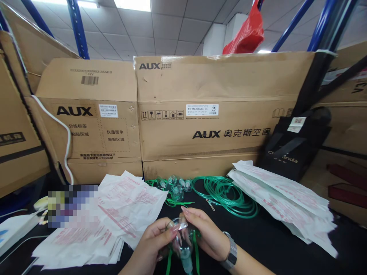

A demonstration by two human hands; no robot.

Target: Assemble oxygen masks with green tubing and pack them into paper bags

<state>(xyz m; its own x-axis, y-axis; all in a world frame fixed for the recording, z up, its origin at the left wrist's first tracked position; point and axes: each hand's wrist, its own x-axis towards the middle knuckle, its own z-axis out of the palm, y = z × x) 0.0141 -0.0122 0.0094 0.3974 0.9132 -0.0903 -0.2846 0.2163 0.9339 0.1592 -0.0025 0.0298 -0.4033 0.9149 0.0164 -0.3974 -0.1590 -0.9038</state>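
Clear plastic oxygen mask (181, 237), one, pinched in the fingers of left hand (156, 240) and right hand (207, 231). Beyond the mask on black tabletop (272, 242) lie one green tubing coil (244, 213), two paper-pouch piles (126, 208); farther, two AUX cardboard panels (226, 88), one red bag (247, 32), tiled ceiling (169, 36).

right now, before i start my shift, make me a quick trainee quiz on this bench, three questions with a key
1. True or false: the left hand is apart from the clear mask.
2. Where does the coiled green tubing lie? A) on the white packets; B) on the black surface; C) inside the red bag.
3. Fill in: the mesh wristband is worn on the ____ wrist.

Key: 1. False, it holds the mask. 2. B. 3. right.
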